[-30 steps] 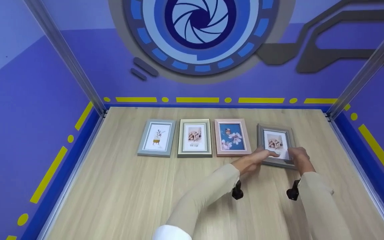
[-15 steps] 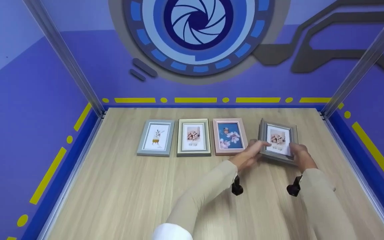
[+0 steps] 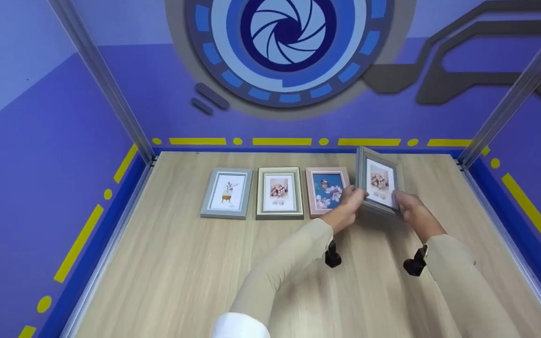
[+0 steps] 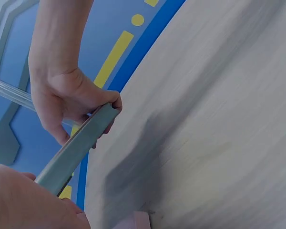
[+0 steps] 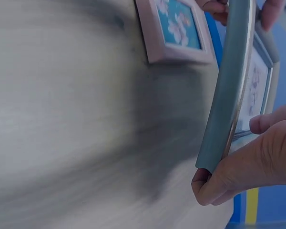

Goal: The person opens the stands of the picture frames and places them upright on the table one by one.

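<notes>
Both hands hold a grey picture frame off the table, tilted, its picture towards the head view. At its lower left corner the left hand grips the edge, with the thumb in front. My right hand pinches the lower right side. Seen from the left wrist, the frame's edge spans the gap between the two hands. The right wrist view shows the thumb over the front and fingers curled under the edge. A pink picture frame lies just left, partly covered by the left hand.
Left of the pink frame, a gold picture frame and a light blue picture frame lie in a row on the wooden table. Blue walls enclose the back and sides. A black device sits under each wrist.
The grey picture frame has risen from the table, tipped up towards the head view and shifted slightly left, both hands moving with it. The other frames stay in their row.
</notes>
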A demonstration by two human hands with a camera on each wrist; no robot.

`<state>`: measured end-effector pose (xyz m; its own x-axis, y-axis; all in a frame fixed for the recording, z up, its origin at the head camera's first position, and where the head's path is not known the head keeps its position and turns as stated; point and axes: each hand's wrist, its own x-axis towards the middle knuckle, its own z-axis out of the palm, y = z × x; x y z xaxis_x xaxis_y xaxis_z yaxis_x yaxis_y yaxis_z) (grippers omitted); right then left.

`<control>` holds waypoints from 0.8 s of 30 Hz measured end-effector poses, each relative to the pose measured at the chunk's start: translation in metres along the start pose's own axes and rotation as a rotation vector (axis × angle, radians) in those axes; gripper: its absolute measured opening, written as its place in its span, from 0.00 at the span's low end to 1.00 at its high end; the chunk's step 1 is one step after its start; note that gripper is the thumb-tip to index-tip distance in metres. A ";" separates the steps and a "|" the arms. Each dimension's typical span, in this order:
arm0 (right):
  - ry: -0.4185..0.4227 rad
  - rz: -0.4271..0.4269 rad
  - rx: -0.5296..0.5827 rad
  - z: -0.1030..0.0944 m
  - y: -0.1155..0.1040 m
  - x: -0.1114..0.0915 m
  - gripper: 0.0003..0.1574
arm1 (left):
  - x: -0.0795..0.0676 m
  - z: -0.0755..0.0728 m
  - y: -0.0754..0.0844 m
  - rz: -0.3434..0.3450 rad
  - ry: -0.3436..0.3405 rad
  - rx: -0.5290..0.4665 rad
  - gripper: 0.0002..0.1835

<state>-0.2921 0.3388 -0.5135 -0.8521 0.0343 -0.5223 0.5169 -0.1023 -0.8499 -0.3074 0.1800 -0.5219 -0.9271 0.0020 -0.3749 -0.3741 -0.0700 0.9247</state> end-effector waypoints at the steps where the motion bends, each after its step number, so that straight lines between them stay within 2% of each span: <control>1: -0.008 -0.010 0.057 0.005 -0.003 0.001 0.14 | 0.001 -0.006 0.001 -0.001 0.000 0.000 0.11; 3: -0.012 0.006 0.080 0.014 -0.007 0.001 0.13 | 0.002 -0.019 0.001 -0.024 -0.013 -0.016 0.19; 8: -0.002 0.076 0.073 0.040 -0.015 0.000 0.05 | 0.005 -0.057 0.000 -0.059 -0.030 -0.007 0.33; 13: -0.068 0.117 0.084 0.060 -0.015 0.003 0.04 | 0.003 -0.095 -0.003 -0.076 -0.057 0.074 0.39; 15: -0.088 0.114 0.061 0.064 -0.013 0.004 0.04 | 0.002 -0.108 -0.004 -0.071 -0.087 0.117 0.40; 19: -0.129 0.073 -0.095 0.067 -0.008 0.007 0.07 | -0.002 -0.131 -0.011 -0.077 -0.167 0.150 0.42; 22: -0.164 0.031 -0.224 0.070 0.000 0.009 0.11 | -0.004 -0.147 -0.019 -0.069 -0.201 0.155 0.33; 24: -0.197 0.008 -0.271 0.074 0.005 0.011 0.18 | -0.005 -0.158 -0.022 -0.042 -0.203 0.154 0.28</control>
<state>-0.3051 0.2654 -0.5190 -0.8339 -0.1606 -0.5281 0.5043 0.1670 -0.8472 -0.2904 0.0242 -0.5511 -0.8905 0.2034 -0.4069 -0.3974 0.0873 0.9135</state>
